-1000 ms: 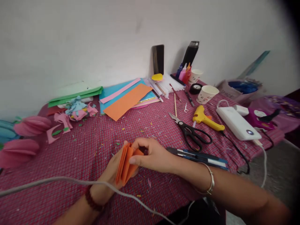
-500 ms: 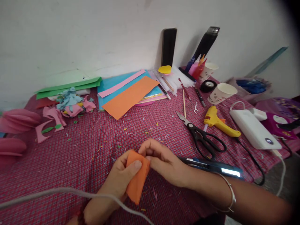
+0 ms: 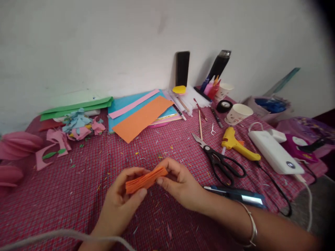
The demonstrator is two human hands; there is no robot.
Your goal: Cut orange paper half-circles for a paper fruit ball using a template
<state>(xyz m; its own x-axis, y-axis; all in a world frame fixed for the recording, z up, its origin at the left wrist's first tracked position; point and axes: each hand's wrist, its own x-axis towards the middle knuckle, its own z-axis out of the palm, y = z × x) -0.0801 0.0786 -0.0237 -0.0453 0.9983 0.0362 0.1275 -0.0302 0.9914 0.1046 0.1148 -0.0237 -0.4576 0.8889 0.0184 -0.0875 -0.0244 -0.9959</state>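
Between my two hands is a small folded stack of orange paper (image 3: pixel 145 180), its layered edges turned toward me. My left hand (image 3: pixel 121 195) grips its left end, thumb in front and fingers behind. At the other end, my right hand (image 3: pixel 180 181) pinches the paper between thumb and fingers. The stack is held above the checked tablecloth (image 3: pixel 86 195). Farther back, a flat orange paper strip (image 3: pixel 142 118) lies over a blue sheet (image 3: pixel 120 106), beside a narrow pink strip (image 3: pixel 134 103).
Scissors (image 3: pixel 220 158), a yellow glue gun (image 3: pixel 239 144), a blue-black cutter-like tool (image 3: pixel 235 196) and a white power bank (image 3: pixel 274 151) lie to the right. Paper cups (image 3: pixel 238 114) stand behind. Paper scraps (image 3: pixel 78 123) sit at left. A pale cable (image 3: pixel 65 234) crosses the foreground.
The orange paper has turned from upright to nearly level, now showing its layered edge. My left hand has rotated with it, and the right hand now grips its right end. The camera view tilted up.
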